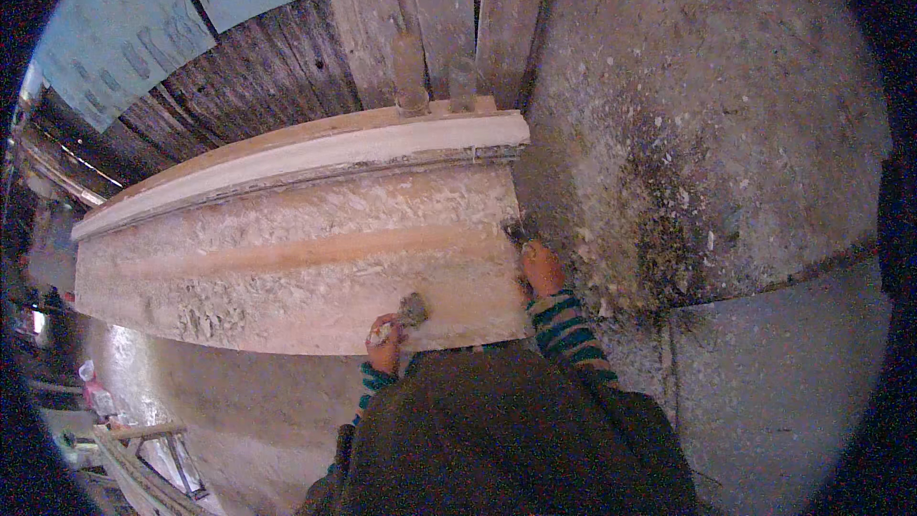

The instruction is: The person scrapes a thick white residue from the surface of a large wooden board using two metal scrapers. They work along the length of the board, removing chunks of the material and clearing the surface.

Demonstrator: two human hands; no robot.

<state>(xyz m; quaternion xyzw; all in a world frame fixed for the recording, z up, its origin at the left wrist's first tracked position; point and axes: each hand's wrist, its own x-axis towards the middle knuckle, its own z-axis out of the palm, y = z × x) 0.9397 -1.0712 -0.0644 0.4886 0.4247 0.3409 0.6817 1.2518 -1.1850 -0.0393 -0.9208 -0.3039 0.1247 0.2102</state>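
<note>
A long wooden worktop (449,291), smeared with pale, flaky residue, stretches in front of me. My left hand (384,346) is closed at its near edge, around a small tool with a grey, caked head (414,310) that lies over the boards. At the right end of the worktop, my right hand (543,269) is closed on a short dark tool (517,230), whose tip is at the board's edge. The exact kind of either tool is too blurred to make out. Pale crumbs cling about the fingers of my left hand.
A raised pale ledge (315,151) runs along the worktop's far side, with a small cylindrical container (412,99) on it. Plank walls (267,67) rise behind. On the right is a stained, speckled wall (659,153). A wooden frame (143,459) stands at lower left.
</note>
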